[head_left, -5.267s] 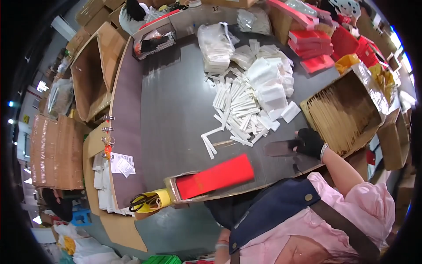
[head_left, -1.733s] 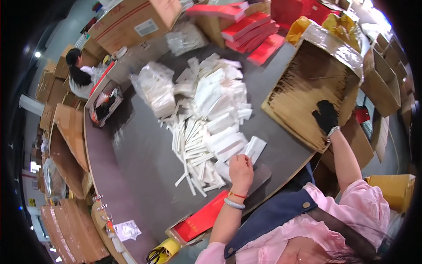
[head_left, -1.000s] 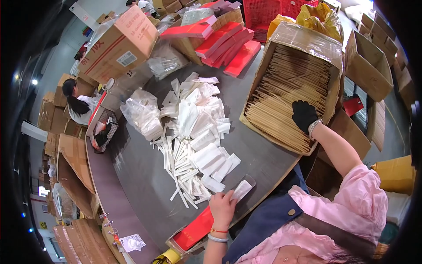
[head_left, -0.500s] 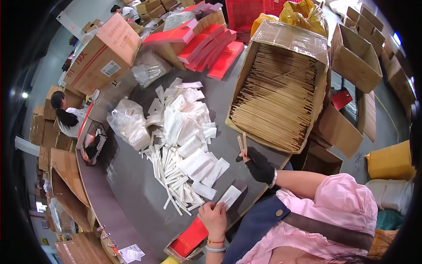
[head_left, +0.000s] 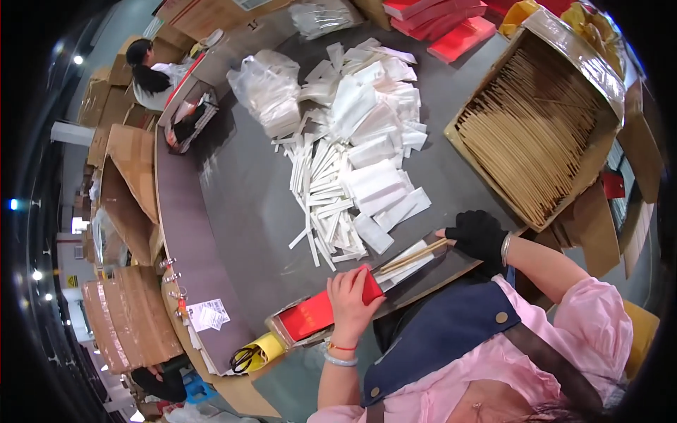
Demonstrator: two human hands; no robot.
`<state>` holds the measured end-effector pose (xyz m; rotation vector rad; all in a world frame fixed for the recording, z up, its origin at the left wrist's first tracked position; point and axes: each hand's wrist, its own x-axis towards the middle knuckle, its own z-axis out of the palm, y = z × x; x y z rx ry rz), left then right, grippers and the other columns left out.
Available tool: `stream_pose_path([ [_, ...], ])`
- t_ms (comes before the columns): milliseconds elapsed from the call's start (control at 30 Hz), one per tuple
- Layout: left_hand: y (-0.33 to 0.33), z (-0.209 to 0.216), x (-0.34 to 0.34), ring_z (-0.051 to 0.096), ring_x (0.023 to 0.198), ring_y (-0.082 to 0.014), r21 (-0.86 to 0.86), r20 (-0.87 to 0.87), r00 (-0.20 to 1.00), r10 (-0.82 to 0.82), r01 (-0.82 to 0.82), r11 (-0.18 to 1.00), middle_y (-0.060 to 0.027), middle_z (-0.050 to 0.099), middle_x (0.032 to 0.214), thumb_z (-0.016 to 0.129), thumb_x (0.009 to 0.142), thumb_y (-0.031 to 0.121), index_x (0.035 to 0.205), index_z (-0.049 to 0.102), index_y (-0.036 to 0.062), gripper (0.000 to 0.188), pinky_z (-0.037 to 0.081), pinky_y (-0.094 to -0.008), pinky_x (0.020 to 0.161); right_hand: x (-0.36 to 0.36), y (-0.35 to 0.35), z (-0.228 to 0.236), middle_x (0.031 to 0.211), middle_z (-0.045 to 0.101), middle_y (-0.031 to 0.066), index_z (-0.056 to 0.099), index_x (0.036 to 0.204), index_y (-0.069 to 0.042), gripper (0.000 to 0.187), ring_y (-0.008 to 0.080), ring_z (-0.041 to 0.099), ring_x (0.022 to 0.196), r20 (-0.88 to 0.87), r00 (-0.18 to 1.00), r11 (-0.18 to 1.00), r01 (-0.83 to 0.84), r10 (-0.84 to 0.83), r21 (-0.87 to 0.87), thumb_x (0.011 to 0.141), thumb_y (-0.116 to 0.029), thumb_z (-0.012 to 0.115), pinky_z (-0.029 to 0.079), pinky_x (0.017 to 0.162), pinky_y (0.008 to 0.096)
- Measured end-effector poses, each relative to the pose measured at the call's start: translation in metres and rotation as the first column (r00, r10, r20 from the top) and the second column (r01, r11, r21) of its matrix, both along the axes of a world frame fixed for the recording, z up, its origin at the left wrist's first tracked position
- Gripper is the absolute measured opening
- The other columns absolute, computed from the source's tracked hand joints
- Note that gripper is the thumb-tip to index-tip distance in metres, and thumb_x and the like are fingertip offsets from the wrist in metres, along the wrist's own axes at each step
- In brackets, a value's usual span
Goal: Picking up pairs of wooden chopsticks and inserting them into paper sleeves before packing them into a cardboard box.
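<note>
My right hand, in a black fingerless glove, is closed on the ends of a pair of wooden chopsticks. They lie nearly flat and point left, over a white paper packet at the table's near edge. Their far tips come close to a red paper sleeve; whether they touch it I cannot tell. Bare, my left hand curls its fingers around that sleeve, whose right end is lifted. Under and left of this hand more red sleeves lie in a shallow cardboard box.
White paper packets and narrow white strips heap mid-table beside a clear plastic bag. A large carton of chopsticks stands at right. Red stacks lie at the back. A wire basket sits left; a person is beyond.
The view has shifted. My right hand has brought the chopsticks from upright to nearly flat, beside my left hand. My left hand has gone from the white packet to a red sleeve.
</note>
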<state>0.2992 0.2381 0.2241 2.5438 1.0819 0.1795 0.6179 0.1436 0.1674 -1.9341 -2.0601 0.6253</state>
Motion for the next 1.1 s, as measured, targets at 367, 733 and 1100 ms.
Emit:
stream_pose_path([
  [367,-0.004,-0.010,0.020,0.050,0.109,-0.0316,-0.017,0.083,0.997,-0.003,0.005,1.000,-0.0095,0.057,0.117,0.085,0.060,0.027,0.118,0.062,0.0063,0.065,0.038,-0.0441,0.097,-0.024,0.026,-0.012,0.091,0.061,0.0119,0.063,0.091,-0.009,0.016,0.0302,0.062,0.091,-0.040,0.981,0.981,-0.186,0.188,0.050,0.080,-0.018,0.056,0.050,0.079,0.0432],
  [733,-0.002,-0.014,0.009,0.048,0.112,-0.0299,0.010,0.082,0.997,0.012,-0.013,1.000,-0.0076,0.056,0.118,0.086,0.060,0.027,0.120,0.061,0.0076,0.068,0.035,-0.0447,0.098,0.042,0.005,0.003,0.081,0.058,0.0154,0.060,0.088,-0.005,0.010,0.0353,0.058,0.083,-0.069,0.995,0.982,-0.055,0.068,0.182,0.084,-0.014,0.059,0.047,0.074,0.0439],
  [1100,0.002,-0.015,0.056,0.051,0.098,-0.0266,0.045,0.165,0.986,0.017,-0.024,0.999,-0.0037,0.059,0.102,0.078,0.069,0.020,0.096,0.070,0.0122,0.029,0.038,-0.0407,0.085,0.028,0.000,0.024,0.074,0.054,0.0101,0.058,0.095,-0.003,0.009,0.0223,0.053,0.068,-0.542,0.782,0.952,0.264,-0.307,-0.158,0.093,-0.011,0.054,0.045,0.065,0.0326],
])
